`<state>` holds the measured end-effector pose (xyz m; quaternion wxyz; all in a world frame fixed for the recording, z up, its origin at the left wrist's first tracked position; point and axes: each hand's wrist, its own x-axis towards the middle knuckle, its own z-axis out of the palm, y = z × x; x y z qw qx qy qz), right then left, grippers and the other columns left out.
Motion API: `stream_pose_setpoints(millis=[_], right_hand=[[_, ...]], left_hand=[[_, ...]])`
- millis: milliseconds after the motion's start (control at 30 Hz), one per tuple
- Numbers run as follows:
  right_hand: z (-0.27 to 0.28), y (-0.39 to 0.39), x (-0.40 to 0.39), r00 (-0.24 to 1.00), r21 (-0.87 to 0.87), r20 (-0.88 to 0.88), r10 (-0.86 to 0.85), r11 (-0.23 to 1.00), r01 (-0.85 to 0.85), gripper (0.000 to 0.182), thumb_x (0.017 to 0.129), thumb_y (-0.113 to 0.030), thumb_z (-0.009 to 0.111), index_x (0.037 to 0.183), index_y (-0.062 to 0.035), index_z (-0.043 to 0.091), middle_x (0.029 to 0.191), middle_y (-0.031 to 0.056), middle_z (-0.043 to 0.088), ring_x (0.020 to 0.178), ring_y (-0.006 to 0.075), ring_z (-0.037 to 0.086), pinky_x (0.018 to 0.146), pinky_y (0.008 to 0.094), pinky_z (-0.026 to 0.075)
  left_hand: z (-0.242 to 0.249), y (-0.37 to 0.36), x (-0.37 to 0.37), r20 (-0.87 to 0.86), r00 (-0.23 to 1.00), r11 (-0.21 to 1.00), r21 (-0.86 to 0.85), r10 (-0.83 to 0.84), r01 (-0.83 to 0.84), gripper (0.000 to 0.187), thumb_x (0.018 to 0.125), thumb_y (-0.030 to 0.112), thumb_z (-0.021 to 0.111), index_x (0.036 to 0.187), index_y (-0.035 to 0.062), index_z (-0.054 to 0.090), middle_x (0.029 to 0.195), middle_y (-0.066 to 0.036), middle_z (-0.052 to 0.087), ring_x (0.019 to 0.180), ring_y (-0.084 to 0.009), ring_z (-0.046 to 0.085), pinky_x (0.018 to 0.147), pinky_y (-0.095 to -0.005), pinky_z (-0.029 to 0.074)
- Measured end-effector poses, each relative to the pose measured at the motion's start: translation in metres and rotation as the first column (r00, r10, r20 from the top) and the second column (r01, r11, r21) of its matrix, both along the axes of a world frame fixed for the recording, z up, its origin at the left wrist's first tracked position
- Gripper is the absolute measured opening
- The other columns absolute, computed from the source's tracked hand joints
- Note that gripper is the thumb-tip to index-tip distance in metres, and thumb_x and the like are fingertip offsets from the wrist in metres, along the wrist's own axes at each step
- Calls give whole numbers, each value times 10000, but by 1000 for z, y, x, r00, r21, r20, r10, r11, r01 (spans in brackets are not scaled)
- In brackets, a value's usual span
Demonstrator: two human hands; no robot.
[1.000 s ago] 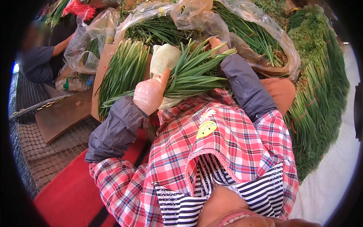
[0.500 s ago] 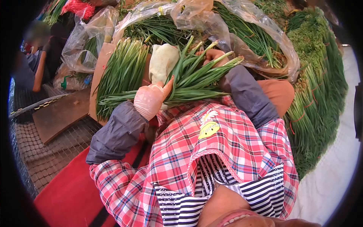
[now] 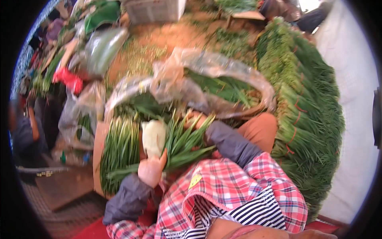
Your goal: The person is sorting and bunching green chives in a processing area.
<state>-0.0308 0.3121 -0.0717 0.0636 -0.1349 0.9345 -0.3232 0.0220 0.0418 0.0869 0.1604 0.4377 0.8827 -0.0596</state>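
Across my lap lies a loose bunch of garlic chives (image 3: 181, 143), long flat green leaves with paler stem ends toward the right. My left hand (image 3: 150, 171), in a thin pale glove, is closed around the leafy end, its thumb raised along the leaves. At the far side of the bunch, my right hand (image 3: 195, 118) has its fingers bent around the stems, which partly hide them. A cream-coloured cloth-like pad (image 3: 154, 137) is just beyond my left hand. To its left, a neat pile of chives (image 3: 121, 149) rests on a brown cardboard sheet (image 3: 98, 159).
Clear plastic bags (image 3: 175, 75) of greens lie ahead. A long stack of tied bundles (image 3: 306, 123) runs along my right beside a white sheet (image 3: 342, 79). A brown board (image 3: 63, 187) lies at left, near another person (image 3: 26, 131). A white box (image 3: 153, 10) stands farther off.
My view has tilted up and turned, so the lap and hands appear lower and more ground shows ahead. Both hands stay on the chives, with little visible shift between them.
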Motion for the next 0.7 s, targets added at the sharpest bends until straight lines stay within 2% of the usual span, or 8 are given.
stream_pose_setpoints(millis=[100, 267, 533, 567, 600, 633, 667, 700], right_hand=[[-3, -4, 8, 992, -128, 102, -70, 988, 82, 86, 757, -134, 597, 806, -67, 619, 721, 62, 609, 655, 173, 587, 571, 301, 471], [-11, -13, 13, 991, -130, 107, -85, 987, 99, 103, 751, -169, 579, 773, -70, 602, 724, 80, 600, 680, 195, 592, 590, 307, 472], [-32, -43, 19, 1000, 269, -9, -17, 963, 18, 153, 743, -225, 552, 720, -76, 575, 730, 110, 587, 720, 230, 602, 620, 318, 472], [-28, -32, 20, 998, 3, -68, -4, 1000, 4, 131, 714, -212, 569, 721, -81, 577, 689, 116, 569, 716, 267, 601, 612, 335, 474], [3, -30, 19, 999, 25, 43, -9, 1000, 8, 130, 692, -158, 548, 752, -62, 612, 742, 136, 584, 706, 288, 579, 642, 377, 456], [0, -13, -8, 924, 60, 45, 381, 922, -383, 175, 671, -211, 578, 758, -68, 631, 774, 128, 604, 706, 285, 590, 609, 381, 462], [-11, -2, -18, 917, 73, -129, 377, 926, -370, 183, 638, -211, 629, 743, -61, 633, 774, 129, 609, 711, 276, 595, 566, 376, 461], [-9, 5, -16, 962, -58, -151, 230, 969, -240, 180, 621, -190, 649, 746, -62, 634, 759, 126, 607, 710, 274, 594, 557, 370, 459]], left_hand=[[-5, -1, 1, -74, 996, 999, -15, -52, 51, 602, 692, 71, 505, 1282, 92, 387, 695, -75, 550, 568, -248, 582, 478, -368, 450], [-8, -1, 4, -114, 986, 991, -67, -120, 113, 611, 716, 90, 512, 1307, 93, 356, 696, -60, 553, 580, -216, 592, 479, -344, 453], [-7, 5, 6, -59, 995, 995, -62, -79, 75, 623, 697, 79, 509, 1299, 72, 349, 737, -89, 568, 593, -253, 589, 499, -371, 451], [-5, 8, 7, -36, 998, 997, -62, -52, 50, 605, 698, 62, 492, 1288, 63, 358, 745, -100, 570, 598, -268, 587, 505, -381, 449], [-8, 7, 7, -47, 999, 1000, -11, -16, 15, 621, 692, 65, 499, 1294, 59, 347, 734, -111, 569, 579, -271, 582, 491, -388, 445], [-14, 2, 6, -42, 999, 999, 28, 29, -28, 638, 685, 68, 506, 1300, 55, 335, 724, -122, 569, 559, -274, 577, 477, -395, 440], [-21, 0, 3, -10, 992, 992, 20, 122, -122, 682, 663, 73, 537, 1308, 48, 315, 706, -149, 564, 534, -293, 564, 461, -412, 431], [-25, -4, -2, 20, 988, 983, 91, 155, -157, 687, 657, 77, 557, 1301, 44, 321, 694, -164, 558, 553, -314, 563, 475, -417, 432]])
